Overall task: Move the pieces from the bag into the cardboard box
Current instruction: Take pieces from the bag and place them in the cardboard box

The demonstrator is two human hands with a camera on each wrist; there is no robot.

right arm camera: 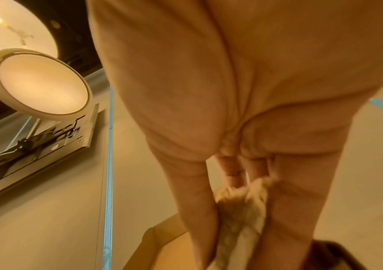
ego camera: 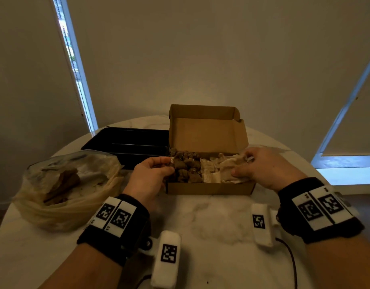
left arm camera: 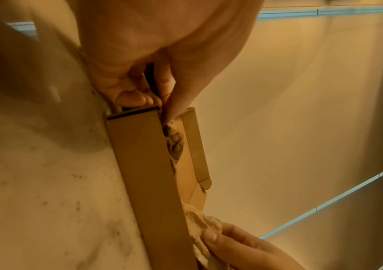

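Observation:
An open cardboard box [ego camera: 209, 187] stands mid-table with its lid [ego camera: 205, 132] raised. Dark brown pieces [ego camera: 186, 165] fill its left half and pale crumpled pieces [ego camera: 213, 172] its right half. My left hand [ego camera: 161, 165] pinches the box's left end wall [left arm camera: 144, 164], thumb outside and fingers inside against the dark pieces [left arm camera: 174, 140]. At the box's right end, my right hand [ego camera: 245, 166] grips a pale piece [right arm camera: 243, 210], thumb on top. A clear plastic bag [ego camera: 92, 197] lies at the left, open, with brown pieces [ego camera: 63, 182] inside.
A black plastic tray [ego camera: 125, 142] sits behind the bag, touching the box's left side. The round marbled white table [ego camera: 211, 226] has bare surface in front of the box. A cable [ego camera: 292, 265] runs off the near right edge.

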